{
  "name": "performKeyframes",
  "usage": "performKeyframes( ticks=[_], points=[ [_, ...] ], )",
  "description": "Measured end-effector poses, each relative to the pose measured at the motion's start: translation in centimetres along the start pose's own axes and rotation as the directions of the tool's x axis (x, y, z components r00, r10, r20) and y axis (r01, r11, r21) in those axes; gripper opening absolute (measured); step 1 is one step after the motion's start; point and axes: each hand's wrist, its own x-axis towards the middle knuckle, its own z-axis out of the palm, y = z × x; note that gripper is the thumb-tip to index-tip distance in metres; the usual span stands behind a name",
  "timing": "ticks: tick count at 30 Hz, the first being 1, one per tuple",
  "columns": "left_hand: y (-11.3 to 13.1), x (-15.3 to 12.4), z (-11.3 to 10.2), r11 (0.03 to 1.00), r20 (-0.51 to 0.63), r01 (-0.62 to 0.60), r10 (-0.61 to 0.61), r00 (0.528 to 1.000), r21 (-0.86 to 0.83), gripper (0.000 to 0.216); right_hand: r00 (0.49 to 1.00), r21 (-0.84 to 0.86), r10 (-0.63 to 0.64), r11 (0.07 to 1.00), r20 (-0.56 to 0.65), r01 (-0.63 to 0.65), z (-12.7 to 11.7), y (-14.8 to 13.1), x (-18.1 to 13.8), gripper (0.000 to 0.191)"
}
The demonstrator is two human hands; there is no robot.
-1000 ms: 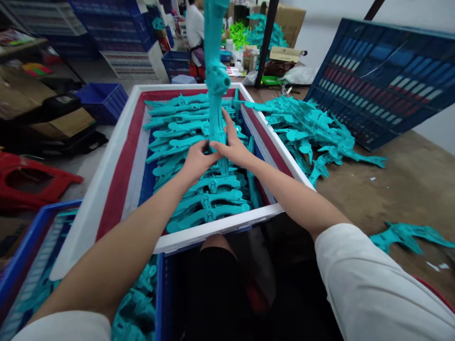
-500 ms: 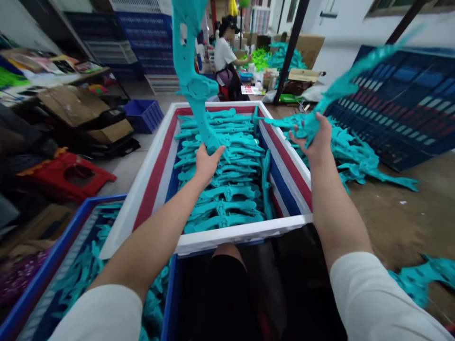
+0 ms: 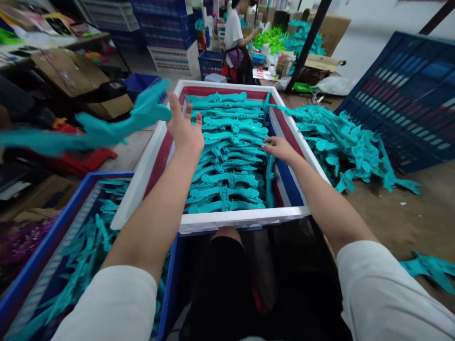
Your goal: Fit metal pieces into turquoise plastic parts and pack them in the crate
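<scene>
My left hand (image 3: pixel 185 125) is raised over the box's left side, its fingers spread. Beside its fingertips a long teal plastic piece (image 3: pixel 124 124) with jagged edges is in the air, blurred by motion; I cannot tell whether the hand still touches it. My right hand (image 3: pixel 280 148) is inside the box at the right end of the stack, thumb and fingers pinched on the tip of a teal piece. The stacked teal pieces (image 3: pixel 227 179) lie crosswise in rows in the white foam box (image 3: pixel 245 218), which has a striped red, white and blue lining.
At left, a blue crate (image 3: pixel 88 177) holds loose teal parts. A teal heap (image 3: pixel 350 142) lies on the floor at right, before a tilted blue crate (image 3: pixel 401 104). A red stool (image 3: pixel 85 161) stands left. Farther back, a person (image 3: pixel 234 35) works near green parts (image 3: pixel 272 40).
The teal piece upright in my left hand is gone from there; a teal piece now trails left beside that hand. My right hand has left the right side, without its piece, and moved into the box.
</scene>
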Motion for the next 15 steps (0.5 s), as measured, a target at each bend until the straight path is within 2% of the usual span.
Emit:
performKeyframes(
  ticks=[1,3,4,5,6,7,8,9,10,11,12,13,15],
  points=[
    [-0.1,-0.4,0.2,1.000,0.002,0.004,-0.004,1.000,-0.004,0.065,0.996,-0.169,-0.026,0.985,0.081,0.040,1.3,-0.1,-0.2,0.046],
    [-0.3,-2.5,1.2,1.000,0.044,0.014,-0.015,0.999,0.019,0.057,0.985,-0.433,-0.032,0.895,0.169,0.103,3.4,-0.3,-0.4,0.043],
    [-0.5,-3.9,2.0,0.997,0.116,0.012,-0.022,0.993,0.081,0.054,0.984,-0.518,-0.029,0.847,0.178,0.119,4.3,-0.3,-0.2,0.045],
    [-0.7,-5.5,2.7,0.980,0.238,-0.010,-0.038,0.971,0.197,0.050,0.985,-0.581,-0.030,0.804,0.173,0.127,5.0,-0.4,0.2,0.048],
    [-0.8,-7.0,3.4,0.937,0.398,-0.073,-0.074,0.914,0.342,0.043,0.986,-0.626,-0.035,0.769,0.161,0.129,5.5,-0.5,0.8,0.051],
    [-0.9,-8.5,3.9,0.860,0.573,-0.186,-0.142,0.807,0.476,0.033,0.988,-0.656,-0.041,0.743,0.147,0.129,5.9,-0.6,1.7,0.054],
    [-0.9,-9.8,4.3,0.763,0.721,-0.331,-0.244,0.648,0.556,0.025,0.990,-0.679,-0.045,0.723,0.133,0.125,6.2,-0.9,2.9,0.059],
    [-0.9,-10.8,4.5,0.675,0.810,-0.469,-0.361,0.463,0.569,0.021,0.992,-0.703,-0.047,0.702,0.117,0.116,6.4,-1.2,4.4,0.063],
    [-0.8,-11.6,4.6,0.613,0.837,-0.577,-0.467,0.286,0.540,0.022,0.994,-0.725,-0.048,0.681,0.097,0.104,6.5,-1.5,5.9,0.069],
    [-0.6,-12.2,4.6,0.578,0.825,-0.648,-0.546,0.146,0.497,0.024,0.996,-0.742,-0.048,0.665,0.080,0.092,6.5,-2.0,7.6,0.075],
    [-0.4,-12.6,4.6,0.554,0.799,-0.692,-0.599,0.056,0.463,0.026,0.997,-0.755,-0.046,0.651,0.068,0.082,6.5,-2.4,9.2,0.083],
    [-0.1,-12.8,4.5,0.528,0.774,-0.723,-0.633,0.016,0.447,0.028,0.997,-0.763,-0.037,0.643,0.061,0.070,6.5,-2.9,10.8,0.089],
    [0.4,-12.8,4.5,0.457,0.736,-0.768,-0.677,0.025,0.447,0.030,0.998,-0.766,-0.002,0.641,0.056,0.044,6.6,-3.7,13.3,0.099]
  ],
)
